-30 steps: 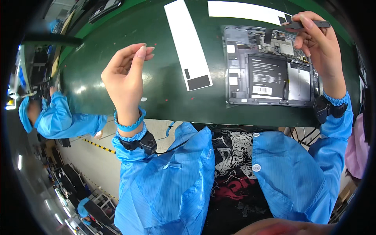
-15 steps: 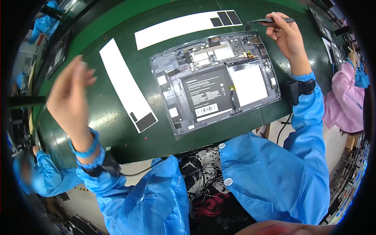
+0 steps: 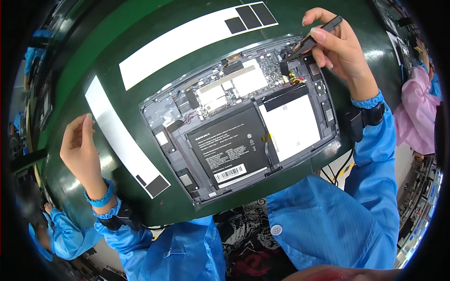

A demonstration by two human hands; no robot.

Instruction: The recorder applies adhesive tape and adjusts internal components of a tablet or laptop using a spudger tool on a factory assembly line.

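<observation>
An opened laptop base lies on the green table, with a black battery, a white rectangular panel and a circuit board inside. My right hand grips black tweezers over the board's far right corner. At the tweezers' tips hangs a small black piece, close above the board; whether it touches cannot be seen. Left of the laptop, my left hand is raised beside a white strip, its fingers curled and thumb against fingertip, nothing visible in them.
Beyond the laptop lies a longer white strip bearing black rectangles at its right end. Black rectangles also sit on the left strip's near end. Co-workers in blue and pink sit at both sides. A cable hangs below my right wrist.
My right hand has brought the tweezers and black piece from beyond the laptop down over its board. My left hand has lowered. The laptop and strips appear larger and shifted left in view.
</observation>
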